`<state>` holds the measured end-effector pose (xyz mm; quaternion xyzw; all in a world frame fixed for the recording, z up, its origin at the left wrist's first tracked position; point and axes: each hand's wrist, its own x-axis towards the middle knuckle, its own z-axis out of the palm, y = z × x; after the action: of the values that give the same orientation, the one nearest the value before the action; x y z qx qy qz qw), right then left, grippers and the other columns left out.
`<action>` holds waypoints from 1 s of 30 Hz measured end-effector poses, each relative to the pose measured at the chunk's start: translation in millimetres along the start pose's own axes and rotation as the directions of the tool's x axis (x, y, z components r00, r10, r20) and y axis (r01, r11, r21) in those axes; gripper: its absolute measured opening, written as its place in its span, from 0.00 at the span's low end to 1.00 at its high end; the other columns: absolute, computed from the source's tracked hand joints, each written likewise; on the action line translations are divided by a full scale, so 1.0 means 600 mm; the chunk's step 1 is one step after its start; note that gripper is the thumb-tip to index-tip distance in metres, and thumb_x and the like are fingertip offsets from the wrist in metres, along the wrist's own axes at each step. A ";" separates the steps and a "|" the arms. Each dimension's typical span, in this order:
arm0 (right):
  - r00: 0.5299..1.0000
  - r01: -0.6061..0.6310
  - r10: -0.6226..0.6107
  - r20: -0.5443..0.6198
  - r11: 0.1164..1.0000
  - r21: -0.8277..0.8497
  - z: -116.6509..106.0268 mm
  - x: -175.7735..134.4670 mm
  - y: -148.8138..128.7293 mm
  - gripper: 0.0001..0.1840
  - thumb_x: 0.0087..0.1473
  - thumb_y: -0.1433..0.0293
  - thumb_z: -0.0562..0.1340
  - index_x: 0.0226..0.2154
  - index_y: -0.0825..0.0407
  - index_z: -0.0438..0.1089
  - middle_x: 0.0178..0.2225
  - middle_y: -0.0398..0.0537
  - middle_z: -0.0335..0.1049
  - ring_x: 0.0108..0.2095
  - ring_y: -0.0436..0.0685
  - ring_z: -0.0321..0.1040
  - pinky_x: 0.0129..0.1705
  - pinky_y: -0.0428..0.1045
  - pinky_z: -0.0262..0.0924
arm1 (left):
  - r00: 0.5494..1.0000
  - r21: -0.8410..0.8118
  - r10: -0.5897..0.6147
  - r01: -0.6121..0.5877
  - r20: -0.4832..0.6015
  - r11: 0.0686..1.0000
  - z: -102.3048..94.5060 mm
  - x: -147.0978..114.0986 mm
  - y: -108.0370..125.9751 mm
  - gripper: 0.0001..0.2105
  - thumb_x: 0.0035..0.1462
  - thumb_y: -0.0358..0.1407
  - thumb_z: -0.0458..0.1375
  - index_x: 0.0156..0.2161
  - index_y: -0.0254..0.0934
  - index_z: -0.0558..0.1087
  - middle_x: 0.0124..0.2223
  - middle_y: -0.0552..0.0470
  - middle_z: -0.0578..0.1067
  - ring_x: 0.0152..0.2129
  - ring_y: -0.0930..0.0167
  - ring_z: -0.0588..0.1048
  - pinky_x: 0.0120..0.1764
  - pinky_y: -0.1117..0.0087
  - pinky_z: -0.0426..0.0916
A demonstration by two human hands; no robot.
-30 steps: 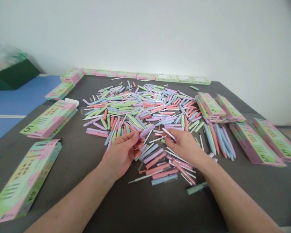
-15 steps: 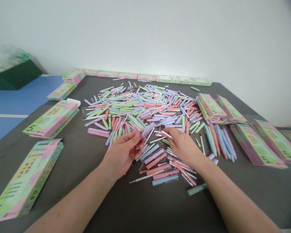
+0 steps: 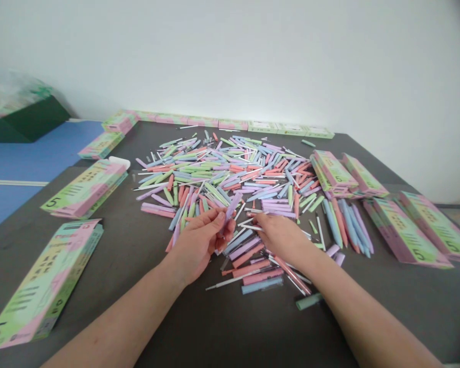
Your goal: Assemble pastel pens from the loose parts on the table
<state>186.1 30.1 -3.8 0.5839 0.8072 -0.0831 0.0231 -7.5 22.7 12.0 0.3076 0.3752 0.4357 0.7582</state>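
Note:
My left hand [image 3: 205, 237] is closed around a purple pen barrel [image 3: 233, 204], which tilts up between thumb and fingers. Its lower part is hidden in the hand. My right hand [image 3: 279, 236] is pinched just to the right, above loose parts, and a thin white pen refill [image 3: 250, 227] sticks out leftward from its fingertips. The fingertips themselves are partly hidden. Under and in front of both hands lie clear-capped coral pen caps [image 3: 257, 279], a blue pen cap [image 3: 262, 285] and several white refills.
A wide heap of pastel pen parts [image 3: 214, 166] covers the middle of the dark table [image 3: 222, 332]. Finished-looking pens [image 3: 350, 225] lie in a row at right. Printed boxes flank the heap: left box [image 3: 42, 281], right box [image 3: 406, 230]. A green bin [image 3: 34, 120] stands far left.
My right hand has moved slightly left and down, and the white refill now points left instead of up-left. The purple barrel in my left hand stands more upright.

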 end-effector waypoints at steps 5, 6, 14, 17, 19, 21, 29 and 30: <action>1.000 -0.024 0.024 0.000 1.000 0.017 -0.005 0.000 -0.008 0.21 0.56 0.79 0.53 0.52 0.61 0.66 0.37 0.62 0.77 0.38 0.65 0.74 0.37 0.51 0.61 | 1.000 0.048 0.022 -0.022 -0.007 0.999 0.006 -0.003 0.002 0.07 0.57 0.36 0.61 0.36 0.33 0.72 0.26 0.56 0.65 0.19 0.78 0.63 0.17 0.80 0.59; 1.000 -0.027 0.027 -0.015 0.999 0.036 -0.007 -0.001 -0.007 0.20 0.56 0.78 0.54 0.51 0.61 0.66 0.38 0.61 0.77 0.39 0.64 0.74 0.37 0.51 0.61 | 1.000 0.056 0.031 -0.031 -0.001 0.998 0.006 -0.003 0.001 0.09 0.56 0.38 0.61 0.36 0.33 0.73 0.25 0.57 0.63 0.19 0.78 0.63 0.17 0.80 0.58; 0.998 0.047 -0.056 -0.043 0.067 0.997 -0.034 -0.040 -0.012 0.14 0.59 0.59 0.60 0.38 0.53 0.66 0.16 0.33 0.54 0.15 0.45 0.47 0.17 0.42 0.41 | 0.982 0.294 0.180 -0.190 0.062 0.937 0.003 -0.015 -0.016 0.10 0.51 0.41 0.66 0.34 0.36 0.75 0.17 0.62 0.61 0.11 0.82 0.56 0.14 0.79 0.48; 0.989 -0.007 -0.145 -0.010 -0.111 0.994 -0.034 -0.051 -0.026 0.12 0.58 0.61 0.63 0.37 0.54 0.67 0.17 0.35 0.57 0.15 0.44 0.47 0.17 0.42 0.38 | 0.972 0.284 0.210 -0.231 0.105 0.931 0.010 -0.025 -0.016 0.10 0.51 0.39 0.67 0.39 0.38 0.80 0.15 0.62 0.60 0.10 0.81 0.54 0.15 0.78 0.48; 0.984 -0.029 -0.179 0.007 -0.120 0.992 -0.033 -0.053 -0.032 0.12 0.58 0.62 0.63 0.36 0.55 0.68 0.17 0.36 0.59 0.15 0.43 0.49 0.17 0.42 0.39 | 0.966 0.285 0.229 -0.254 0.119 0.924 0.013 -0.029 -0.015 0.09 0.51 0.37 0.67 0.38 0.37 0.81 0.14 0.60 0.61 0.11 0.80 0.56 0.16 0.77 0.50; 0.981 -0.040 -0.196 0.015 -0.122 0.992 -0.031 -0.054 -0.035 0.12 0.58 0.62 0.63 0.37 0.55 0.68 0.16 0.36 0.60 0.15 0.43 0.48 0.17 0.42 0.39 | 0.960 0.304 0.252 -0.277 0.118 0.912 0.013 -0.030 -0.013 0.07 0.51 0.36 0.67 0.36 0.37 0.82 0.15 0.59 0.63 0.13 0.78 0.59 0.17 0.76 0.52; 0.988 -0.015 -0.155 -0.014 -0.184 0.983 -0.032 -0.054 -0.045 0.13 0.60 0.62 0.61 0.40 0.55 0.66 0.17 0.33 0.54 0.16 0.43 0.46 0.17 0.41 0.39 | 0.969 0.204 0.154 -0.193 0.193 0.960 0.014 -0.028 -0.016 0.08 0.59 0.41 0.60 0.36 0.38 0.70 0.17 0.63 0.59 0.11 0.80 0.56 0.14 0.81 0.53; 0.990 -0.019 -0.142 -0.011 -0.209 0.978 -0.033 -0.055 -0.046 0.12 0.60 0.62 0.61 0.40 0.54 0.65 0.16 0.32 0.51 0.16 0.43 0.44 0.16 0.41 0.38 | 0.969 0.142 0.140 -0.170 0.202 0.975 0.015 -0.028 -0.015 0.09 0.59 0.41 0.60 0.36 0.39 0.69 0.18 0.63 0.59 0.12 0.81 0.55 0.14 0.82 0.54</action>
<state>171.4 -5.9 22.8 0.3401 0.4689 -0.7099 -0.4006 -1.8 2.6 14.4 0.4354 0.3088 0.4312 0.7274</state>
